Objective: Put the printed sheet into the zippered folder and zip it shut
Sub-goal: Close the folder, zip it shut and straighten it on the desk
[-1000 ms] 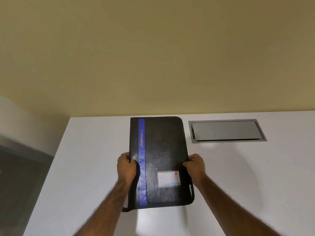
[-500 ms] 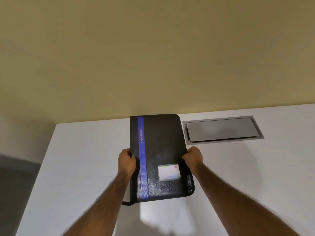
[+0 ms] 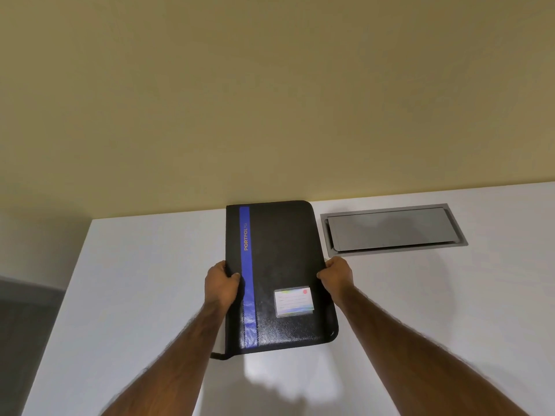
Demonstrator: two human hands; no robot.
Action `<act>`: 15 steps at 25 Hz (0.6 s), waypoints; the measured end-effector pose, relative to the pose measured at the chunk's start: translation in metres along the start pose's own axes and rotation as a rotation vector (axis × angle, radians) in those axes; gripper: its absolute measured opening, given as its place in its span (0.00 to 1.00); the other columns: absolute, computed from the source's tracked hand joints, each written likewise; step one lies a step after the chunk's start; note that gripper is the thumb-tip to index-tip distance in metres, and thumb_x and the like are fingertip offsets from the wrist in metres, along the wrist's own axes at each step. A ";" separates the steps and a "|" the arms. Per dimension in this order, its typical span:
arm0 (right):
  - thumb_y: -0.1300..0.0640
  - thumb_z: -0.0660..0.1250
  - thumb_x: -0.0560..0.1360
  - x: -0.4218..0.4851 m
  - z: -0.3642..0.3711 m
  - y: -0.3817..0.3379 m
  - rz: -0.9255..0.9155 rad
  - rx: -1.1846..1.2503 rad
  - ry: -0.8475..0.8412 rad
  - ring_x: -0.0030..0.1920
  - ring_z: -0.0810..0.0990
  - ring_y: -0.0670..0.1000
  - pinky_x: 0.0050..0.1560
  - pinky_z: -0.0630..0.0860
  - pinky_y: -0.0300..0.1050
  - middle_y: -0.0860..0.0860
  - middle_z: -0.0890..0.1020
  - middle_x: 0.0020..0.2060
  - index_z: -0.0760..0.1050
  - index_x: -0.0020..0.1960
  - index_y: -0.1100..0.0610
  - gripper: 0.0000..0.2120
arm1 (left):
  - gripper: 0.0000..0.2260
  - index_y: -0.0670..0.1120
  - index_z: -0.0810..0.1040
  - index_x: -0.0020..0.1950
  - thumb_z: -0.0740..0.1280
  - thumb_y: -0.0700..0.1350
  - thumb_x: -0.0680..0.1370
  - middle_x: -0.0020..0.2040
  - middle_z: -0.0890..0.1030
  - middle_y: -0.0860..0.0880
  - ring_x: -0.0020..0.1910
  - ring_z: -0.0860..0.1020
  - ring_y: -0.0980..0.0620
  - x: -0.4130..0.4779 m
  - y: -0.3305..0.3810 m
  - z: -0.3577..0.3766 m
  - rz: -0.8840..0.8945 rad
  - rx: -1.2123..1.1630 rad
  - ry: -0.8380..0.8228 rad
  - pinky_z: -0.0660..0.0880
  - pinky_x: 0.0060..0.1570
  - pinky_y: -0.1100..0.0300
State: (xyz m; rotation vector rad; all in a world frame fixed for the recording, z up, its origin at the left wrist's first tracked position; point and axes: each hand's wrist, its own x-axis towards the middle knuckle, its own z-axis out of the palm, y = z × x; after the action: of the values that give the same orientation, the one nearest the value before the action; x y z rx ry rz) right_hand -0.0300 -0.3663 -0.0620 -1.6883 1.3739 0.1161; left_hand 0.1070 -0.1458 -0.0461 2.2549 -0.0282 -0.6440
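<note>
While hands grip it, grained rectangular folder (image 3: 285, 265) gleams.

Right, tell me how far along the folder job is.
Done, by the look of it: the folder is closed, no gap along its visible edges, no printed sheet in sight; whether the sheet is inside cannot be seen. In hand: left hand and right hand grip its sides above the white table. Left: apparently only setting it down.

A white table (image 3: 420, 295) carries a grey recessed hatch (image 3: 390, 229); yellow wall (image 3: 270, 85) behind.
</note>
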 end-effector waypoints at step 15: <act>0.44 0.61 0.80 -0.042 0.026 0.012 -0.543 -0.770 -0.014 0.81 0.46 0.61 0.78 0.53 0.60 0.58 0.46 0.81 0.45 0.81 0.58 0.39 | 0.32 0.44 0.45 0.83 0.54 0.56 0.84 0.83 0.44 0.45 0.82 0.44 0.43 -0.031 -0.025 0.052 0.372 0.575 -0.053 0.45 0.80 0.48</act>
State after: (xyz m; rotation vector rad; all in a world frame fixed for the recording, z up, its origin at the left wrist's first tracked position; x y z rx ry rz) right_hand -0.0440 -0.3173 -0.0594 -2.6350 0.8441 0.3764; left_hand 0.0513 -0.1571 -0.0796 2.6697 -0.7245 -0.5357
